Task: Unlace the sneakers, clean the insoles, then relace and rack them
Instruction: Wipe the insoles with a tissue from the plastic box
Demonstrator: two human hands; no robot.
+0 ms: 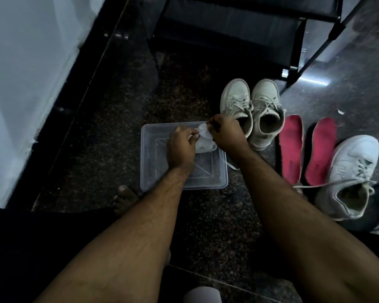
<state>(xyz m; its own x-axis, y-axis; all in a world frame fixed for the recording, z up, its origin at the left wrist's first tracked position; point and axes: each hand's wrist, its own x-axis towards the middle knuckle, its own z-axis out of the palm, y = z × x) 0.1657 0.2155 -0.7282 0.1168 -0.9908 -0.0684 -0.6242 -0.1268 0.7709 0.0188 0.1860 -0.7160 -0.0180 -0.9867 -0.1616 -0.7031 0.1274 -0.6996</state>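
Over a clear plastic tub (153,180) on the dark floor, my left hand (181,148) and my right hand (224,133) both grip a white cloth (202,136), holding it between them above the tub. Two grey-white laced sneakers (235,103) (266,114) stand side by side just beyond my right hand. Two red insoles (291,147) (321,152) lie flat on the floor to the right. A white sneaker (350,178) with loose laces lies at the far right.
A black shoe rack (293,47) stands at the back, its shelves dark. A pale wall (20,84) runs along the left. My bare foot (126,199) rests on the floor beside the tub's near left corner.
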